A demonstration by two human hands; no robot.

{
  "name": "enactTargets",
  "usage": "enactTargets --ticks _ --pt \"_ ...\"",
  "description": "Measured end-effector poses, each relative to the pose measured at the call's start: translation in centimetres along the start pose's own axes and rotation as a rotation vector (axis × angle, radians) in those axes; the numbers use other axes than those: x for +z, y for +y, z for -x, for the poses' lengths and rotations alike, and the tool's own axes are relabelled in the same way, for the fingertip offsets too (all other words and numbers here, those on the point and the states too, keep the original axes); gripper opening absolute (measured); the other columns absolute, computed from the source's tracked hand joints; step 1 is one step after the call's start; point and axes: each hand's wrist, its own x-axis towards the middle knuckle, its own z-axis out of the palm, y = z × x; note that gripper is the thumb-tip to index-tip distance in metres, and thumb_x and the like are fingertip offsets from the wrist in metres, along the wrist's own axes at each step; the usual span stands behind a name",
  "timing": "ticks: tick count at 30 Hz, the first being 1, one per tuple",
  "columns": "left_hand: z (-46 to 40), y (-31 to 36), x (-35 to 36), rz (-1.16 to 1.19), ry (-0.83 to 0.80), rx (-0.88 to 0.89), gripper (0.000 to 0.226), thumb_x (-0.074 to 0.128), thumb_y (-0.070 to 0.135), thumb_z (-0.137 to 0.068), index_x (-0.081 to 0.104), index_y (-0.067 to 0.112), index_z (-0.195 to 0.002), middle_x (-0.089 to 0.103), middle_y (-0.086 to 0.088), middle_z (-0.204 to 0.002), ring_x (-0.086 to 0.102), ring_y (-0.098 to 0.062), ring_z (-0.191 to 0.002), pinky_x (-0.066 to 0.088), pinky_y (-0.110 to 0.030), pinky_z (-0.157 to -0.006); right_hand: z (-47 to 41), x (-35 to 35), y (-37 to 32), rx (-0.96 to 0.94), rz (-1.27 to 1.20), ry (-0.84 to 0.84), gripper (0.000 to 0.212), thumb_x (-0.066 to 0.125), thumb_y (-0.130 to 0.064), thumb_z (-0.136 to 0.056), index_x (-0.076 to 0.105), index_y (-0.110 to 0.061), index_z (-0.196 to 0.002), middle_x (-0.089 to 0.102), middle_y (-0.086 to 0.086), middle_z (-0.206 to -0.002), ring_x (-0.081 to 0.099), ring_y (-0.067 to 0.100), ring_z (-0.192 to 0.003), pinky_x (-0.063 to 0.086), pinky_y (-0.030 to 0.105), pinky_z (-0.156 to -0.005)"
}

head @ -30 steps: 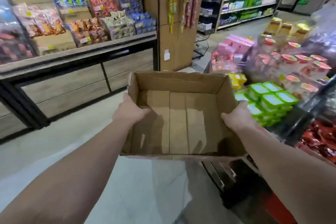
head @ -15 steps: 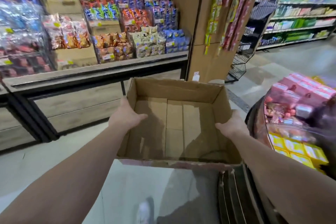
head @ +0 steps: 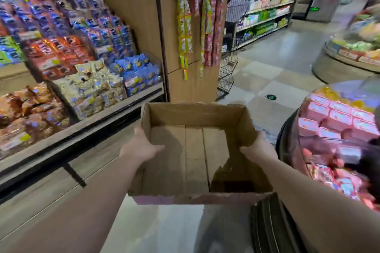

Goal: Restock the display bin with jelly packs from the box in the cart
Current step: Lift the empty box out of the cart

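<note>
I hold an empty brown cardboard box (head: pixel 195 150) in front of me, above the floor. My left hand (head: pixel 140 147) grips its left wall, thumb inside. My right hand (head: pixel 258 148) grips the right wall, thumb over the rim. The round display bin (head: pixel 287 141) stands at my right, filled with pink jelly packs (head: pixel 337 119) behind a clear rim. No cart is in view.
A long shelf of snack bags (head: pixel 82 80) runs along the left. A wooden pillar (head: pixel 185 47) with hanging candy strips and a wire basket rack (head: pixel 226 72) stands ahead. Another round display (head: pixel 353 51) sits at the far right. Tiled aisle floor (head: pixel 267 80) lies ahead.
My view has swung left, away from the display bin; the green and yellow packs left the frame. The empty box stays held in both hands.
</note>
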Motion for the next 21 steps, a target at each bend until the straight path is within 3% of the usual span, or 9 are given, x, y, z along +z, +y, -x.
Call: enactTargets --ticks 3,7,10,13,18,21 --pt "-8.3 4.5 2.6 -0.007 -0.03 0.048 0.11 0.076 0.053 -0.07 0.003 0.029 -0.149 0.044 -0.008 -0.143 0.054 -0.033 -0.12 0.049 -0.043 -0.094 -8.5 0.1 -1.1 0.027 -0.009 0.031 0.069 0.07 -0.026 -0.083 0.03 -0.015 -0.139 0.057 0.01 -0.122 0.06 0.027 -0.099 0.054 0.04 -0.081" --pt "-18.8 9.8 5.6 0.021 -0.046 0.019 0.114 0.078 0.05 -0.07 0.001 0.026 -0.15 0.039 -0.009 -0.148 0.05 -0.034 -0.125 0.047 -0.044 -0.097 -20.1 -0.5 -4.1 0.053 -0.005 0.023 0.071 0.069 -0.025 -0.084 0.028 -0.015 -0.141 0.057 0.011 -0.123 0.058 0.025 -0.097 0.049 0.034 -0.072" --pt "-26.6 14.3 6.9 0.059 -0.064 -0.011 0.117 0.078 0.05 -0.07 -0.003 0.025 -0.151 0.033 -0.011 -0.151 0.048 -0.035 -0.127 0.046 -0.047 -0.1 -28.6 -2.0 -6.5 0.053 -0.011 0.011 0.077 0.072 -0.028 -0.081 0.026 -0.018 -0.142 0.057 0.012 -0.124 0.06 0.029 -0.103 0.054 0.042 -0.083" --pt "-32.4 17.4 8.2 0.089 -0.094 -0.03 0.119 0.078 0.051 -0.069 -0.005 0.026 -0.151 0.033 -0.012 -0.151 0.046 -0.035 -0.127 0.044 -0.047 -0.102 -35.0 -3.2 -8.3 0.061 0.024 -0.023 0.085 0.074 -0.03 -0.077 0.023 -0.02 -0.143 0.054 0.011 -0.127 0.057 0.032 -0.111 0.051 0.047 -0.093" --pt "-45.2 23.9 12.1 0.082 -0.118 0.007 0.114 0.075 0.052 -0.072 -0.001 0.021 -0.151 0.03 -0.012 -0.153 0.042 -0.035 -0.131 0.043 -0.046 -0.103 -47.6 -3.9 -11.0 0.082 0.039 -0.01 0.078 0.075 -0.025 -0.079 0.029 -0.02 -0.142 0.054 0.008 -0.121 0.055 0.024 -0.102 0.045 0.035 -0.08" --pt "-52.3 28.9 15.0 0.076 -0.141 0.085 0.114 0.076 0.048 -0.074 -0.001 0.017 -0.152 0.027 -0.013 -0.154 0.036 -0.034 -0.136 0.036 -0.043 -0.109 -54.9 -4.2 -11.2 0.125 0.036 0.05 0.068 0.076 -0.023 -0.077 0.039 -0.019 -0.135 0.053 0.001 -0.105 0.051 0.017 -0.091 0.044 0.03 -0.076"
